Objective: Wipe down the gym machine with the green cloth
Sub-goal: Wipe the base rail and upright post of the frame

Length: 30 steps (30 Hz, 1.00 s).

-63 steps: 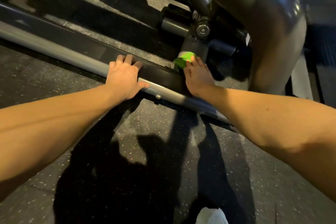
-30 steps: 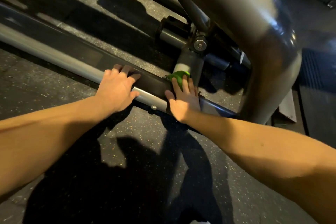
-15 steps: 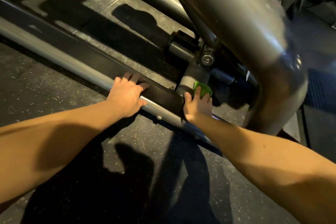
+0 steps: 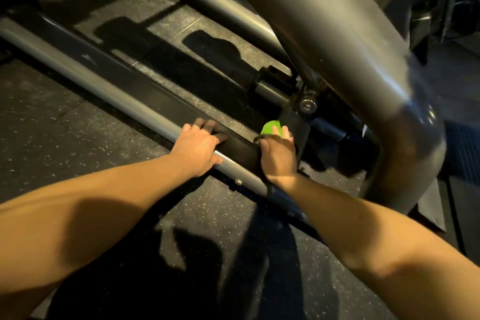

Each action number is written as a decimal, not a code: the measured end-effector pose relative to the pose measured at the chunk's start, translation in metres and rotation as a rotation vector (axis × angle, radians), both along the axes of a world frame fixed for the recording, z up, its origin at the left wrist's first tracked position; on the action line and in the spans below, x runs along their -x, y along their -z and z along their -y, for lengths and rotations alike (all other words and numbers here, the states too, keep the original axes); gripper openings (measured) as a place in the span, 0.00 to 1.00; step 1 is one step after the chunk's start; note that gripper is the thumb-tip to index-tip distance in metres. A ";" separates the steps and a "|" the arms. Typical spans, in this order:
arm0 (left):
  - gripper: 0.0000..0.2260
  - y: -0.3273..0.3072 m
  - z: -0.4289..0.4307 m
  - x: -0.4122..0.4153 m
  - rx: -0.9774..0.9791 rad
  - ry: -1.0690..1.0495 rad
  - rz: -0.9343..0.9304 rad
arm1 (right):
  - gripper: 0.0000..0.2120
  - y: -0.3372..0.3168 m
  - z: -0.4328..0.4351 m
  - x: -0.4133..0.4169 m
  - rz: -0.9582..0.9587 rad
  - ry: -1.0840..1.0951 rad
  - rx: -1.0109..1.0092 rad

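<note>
Grip, right: the right hand (image 4: 278, 156) has its fingers bent over a bunched green cloth (image 4: 271, 128) and pushes it against the machine. The thumb is hidden, so I cannot tell whether it pinches from below.
Grip, left: the left hand (image 4: 197, 149) lies palm-down across the low rail (image 4: 104, 86) with fingers loosely spread and holds nothing; it looks like a brace.
Floor: speckled rubber matting (image 4: 78, 143) lies under everything.
Gym machine: the thick curved frame tube (image 4: 337, 34) fills the upper right, smooth and glossy.
Rail: a grey tube with a dark cover along its top, running diagonally from upper left to the hands.
Pivot bracket: the dark bracket (image 4: 298, 125) stands where rail and linkage meet, and the cloth touches its left face.
Cloth: it is only partly visible, a green wad past the fingertips. It is probably light, soft and limp, best held wadded under the palm so no loose corner drags.
Bolt: a round bolt head (image 4: 308, 105) sits just above the bracket and could snag fabric.
</note>
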State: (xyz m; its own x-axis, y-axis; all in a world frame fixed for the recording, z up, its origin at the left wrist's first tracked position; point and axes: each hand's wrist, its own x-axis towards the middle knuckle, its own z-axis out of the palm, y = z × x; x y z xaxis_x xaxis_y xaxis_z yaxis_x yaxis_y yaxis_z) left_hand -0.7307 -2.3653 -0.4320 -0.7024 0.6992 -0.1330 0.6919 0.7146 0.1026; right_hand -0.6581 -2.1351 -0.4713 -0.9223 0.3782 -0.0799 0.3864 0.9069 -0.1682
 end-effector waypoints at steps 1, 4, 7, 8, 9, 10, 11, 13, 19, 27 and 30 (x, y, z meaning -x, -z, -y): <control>0.29 -0.001 0.000 0.000 0.004 0.006 -0.006 | 0.24 0.001 0.011 -0.010 -0.040 0.008 0.047; 0.28 -0.003 0.000 -0.004 0.008 0.028 -0.045 | 0.21 -0.005 0.041 -0.034 -0.163 0.093 0.232; 0.26 0.000 0.005 -0.006 -0.017 0.044 -0.074 | 0.26 -0.022 0.067 -0.051 -0.077 0.026 0.244; 0.25 0.002 0.008 -0.007 -0.036 0.041 -0.084 | 0.27 -0.027 0.075 -0.057 -0.003 -0.061 0.200; 0.24 0.003 0.011 -0.007 -0.056 0.034 -0.099 | 0.27 -0.031 0.080 -0.063 0.061 -0.134 0.130; 0.22 0.004 0.015 -0.006 -0.068 0.026 -0.118 | 0.28 -0.033 0.080 -0.069 0.091 -0.195 0.032; 0.21 0.004 0.020 -0.004 -0.069 0.021 -0.135 | 0.29 -0.032 0.075 -0.072 0.102 -0.245 -0.070; 0.19 0.004 0.030 0.003 -0.064 0.003 -0.155 | 0.30 -0.030 0.059 -0.071 0.116 -0.273 -0.187; 0.19 0.010 0.065 0.025 -0.109 -0.252 -0.136 | 0.36 -0.011 0.045 -0.051 0.139 -0.402 -0.241; 0.24 0.017 0.095 0.060 -0.229 -0.508 -0.065 | 0.36 -0.014 0.115 0.043 0.174 -0.224 -0.058; 0.30 0.022 0.103 0.071 -0.240 -0.508 -0.019 | 0.34 -0.009 0.141 0.087 0.166 -0.128 -0.036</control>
State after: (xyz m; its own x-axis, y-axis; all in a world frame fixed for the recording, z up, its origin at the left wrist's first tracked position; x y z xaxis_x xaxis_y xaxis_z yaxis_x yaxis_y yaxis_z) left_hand -0.8019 -2.4683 -0.4538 -0.9595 0.2818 0.0040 0.2704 0.9165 0.2948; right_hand -0.7456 -2.2762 -0.4623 -0.9382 0.2645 -0.2231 0.2877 0.9545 -0.0781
